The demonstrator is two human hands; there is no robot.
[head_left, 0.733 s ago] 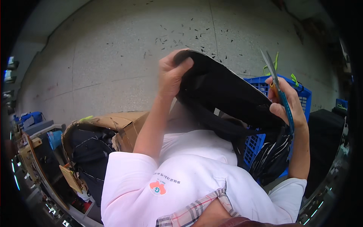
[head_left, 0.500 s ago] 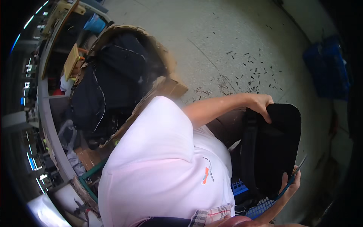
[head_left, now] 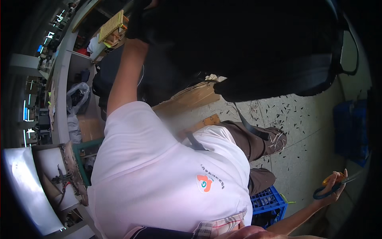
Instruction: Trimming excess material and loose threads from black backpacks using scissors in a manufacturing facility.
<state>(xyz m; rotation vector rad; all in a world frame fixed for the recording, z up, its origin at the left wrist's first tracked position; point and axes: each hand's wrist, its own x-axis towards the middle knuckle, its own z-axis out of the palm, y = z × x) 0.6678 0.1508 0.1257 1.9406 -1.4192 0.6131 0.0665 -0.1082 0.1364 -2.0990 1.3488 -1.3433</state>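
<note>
**A:** What does my left hand (head_left: 139, 20) carry in this view?

**B:** A large black bag (head_left: 254, 44), raised high so that it fills the upper part of the picture. Its fabric is dark and matte, the body broad and rounded. A thin black cord loops out along its right edge, and a narrow strap (head_left: 244, 121) hangs from its lower edge toward my brown trousers (head_left: 254, 139).

**A:** And the grip?

**B:** My left hand is at the bag's upper left corner, dark against the fabric; I cannot tell how the fingers lie.

**A:** My right hand (head_left: 334, 185)?

**B:** Far out at the lower right, well apart from the bag. It is closed around scissors (head_left: 332, 187) with one orange and one dark blue loop, fingers through the handles.

**A:** Surroundings?

**B:** Grey floor (head_left: 310, 131) strewn with small dark clippings, a blue crate (head_left: 268, 201) beside my knee, brown cardboard (head_left: 191, 99) under the bag.
</note>
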